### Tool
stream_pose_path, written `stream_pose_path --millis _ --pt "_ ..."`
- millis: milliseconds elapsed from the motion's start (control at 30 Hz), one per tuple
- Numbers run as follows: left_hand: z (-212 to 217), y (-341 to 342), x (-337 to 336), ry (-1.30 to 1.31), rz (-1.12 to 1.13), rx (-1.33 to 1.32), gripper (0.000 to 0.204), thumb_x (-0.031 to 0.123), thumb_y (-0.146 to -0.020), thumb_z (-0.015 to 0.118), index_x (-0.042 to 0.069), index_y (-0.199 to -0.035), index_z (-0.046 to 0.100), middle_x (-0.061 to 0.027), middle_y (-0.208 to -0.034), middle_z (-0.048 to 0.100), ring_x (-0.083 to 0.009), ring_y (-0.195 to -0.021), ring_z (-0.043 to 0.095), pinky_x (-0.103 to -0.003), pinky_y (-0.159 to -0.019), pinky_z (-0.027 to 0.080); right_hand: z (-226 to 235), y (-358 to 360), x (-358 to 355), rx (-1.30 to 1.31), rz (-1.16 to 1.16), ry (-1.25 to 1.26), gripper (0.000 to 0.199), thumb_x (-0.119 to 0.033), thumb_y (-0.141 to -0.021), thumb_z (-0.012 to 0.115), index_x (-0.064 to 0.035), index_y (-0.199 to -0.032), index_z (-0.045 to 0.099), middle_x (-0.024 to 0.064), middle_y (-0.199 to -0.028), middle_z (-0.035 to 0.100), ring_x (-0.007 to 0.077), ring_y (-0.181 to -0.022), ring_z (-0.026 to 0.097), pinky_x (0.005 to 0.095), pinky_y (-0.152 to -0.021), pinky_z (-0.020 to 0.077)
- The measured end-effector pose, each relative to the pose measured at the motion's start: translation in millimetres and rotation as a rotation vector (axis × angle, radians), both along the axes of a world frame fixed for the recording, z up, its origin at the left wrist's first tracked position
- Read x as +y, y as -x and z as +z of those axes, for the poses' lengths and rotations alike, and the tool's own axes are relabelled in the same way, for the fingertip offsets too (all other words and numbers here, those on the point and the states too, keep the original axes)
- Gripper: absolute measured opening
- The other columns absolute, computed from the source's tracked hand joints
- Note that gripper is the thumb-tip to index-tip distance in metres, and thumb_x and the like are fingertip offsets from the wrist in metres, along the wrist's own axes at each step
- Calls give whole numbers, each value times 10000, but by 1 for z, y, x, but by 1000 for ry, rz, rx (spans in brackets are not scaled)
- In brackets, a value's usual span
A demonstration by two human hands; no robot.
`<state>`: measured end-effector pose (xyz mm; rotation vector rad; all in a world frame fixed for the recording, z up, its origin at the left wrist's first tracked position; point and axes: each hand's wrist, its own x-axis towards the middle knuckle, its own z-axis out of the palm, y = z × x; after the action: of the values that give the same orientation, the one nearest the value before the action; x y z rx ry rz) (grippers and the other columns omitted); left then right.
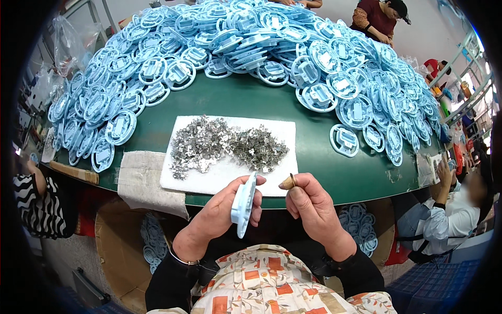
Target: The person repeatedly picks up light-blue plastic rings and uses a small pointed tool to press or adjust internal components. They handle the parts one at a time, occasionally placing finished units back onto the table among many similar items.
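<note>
My left hand [218, 209] grips a round light blue plastic part [243, 205], turned nearly edge-on, in front of the table's near edge. Beside it on the right, my right hand [312, 205] has its fingers curled, thumb close to the index finger. A brown cover [287, 182] wraps that index fingertip; whether a small piece is pinched there, I cannot make out. Just beyond both hands lies a white foam board [180, 180] bearing two touching heaps of small shiny metal clips [201, 144].
A large pile of blue plastic parts [251, 39] arcs across the far side of the green table [219, 99]. A folded cloth [149, 175] lies left of the board. Cardboard boxes [117, 246] with more blue parts stand below. Other people [463, 201] sit at both sides.
</note>
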<state>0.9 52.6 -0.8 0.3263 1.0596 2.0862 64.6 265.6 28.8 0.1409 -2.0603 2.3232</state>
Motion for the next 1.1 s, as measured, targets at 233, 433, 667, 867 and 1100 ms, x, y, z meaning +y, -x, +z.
stream_pose_path --millis 233,433,667,867,1100 --pt "-24 -4 2 -244 -89 -22 502 279 -1068 472 -43 -1449 422 -130 -1075 632 -227 -855 672 -334 -727 571 6 12 -12 -15 3 -370 230 -68 -971 676 -28 -1177 583 -56 -629 509 22 -560 436 221 -548 398" --pt "-16 -9 6 -275 -51 -218 471 270 -1036 547 -39 -1384 473 -183 -996 673 -258 -825 689 -350 -696 574 -4 25 -13 -164 12 -168 286 -100 -918 757 -44 -1140 585 -75 -646 453 14 -576 400 203 -579 387" --pt "-18 -17 -16 -490 -161 -454 794 526 -970 548 -57 -1490 406 -286 -1041 644 -357 -689 668 -399 -555 539 -7 19 -3 -166 14 -148 216 -83 -934 730 -30 -1107 611 -95 -711 433 -5 -660 407 169 -611 353" --pt "-43 -33 -145 -415 27 -448 724 432 -990 537 -66 -1496 397 -305 -1109 641 -370 -770 674 -391 -601 533 -17 14 29 7 -126 -295 151 -125 -1003 659 14 -945 642 -71 -777 549 8 -689 434 184 -598 359" --pt "-104 -110 -370 1366 593 98 455 206 -992 540 -28 -1382 544 -148 -1058 711 -224 -889 712 -318 -759 565 -33 19 46 43 -232 -344 178 -143 -986 684 21 -923 660 -64 -690 532 21 -639 431 205 -563 365"
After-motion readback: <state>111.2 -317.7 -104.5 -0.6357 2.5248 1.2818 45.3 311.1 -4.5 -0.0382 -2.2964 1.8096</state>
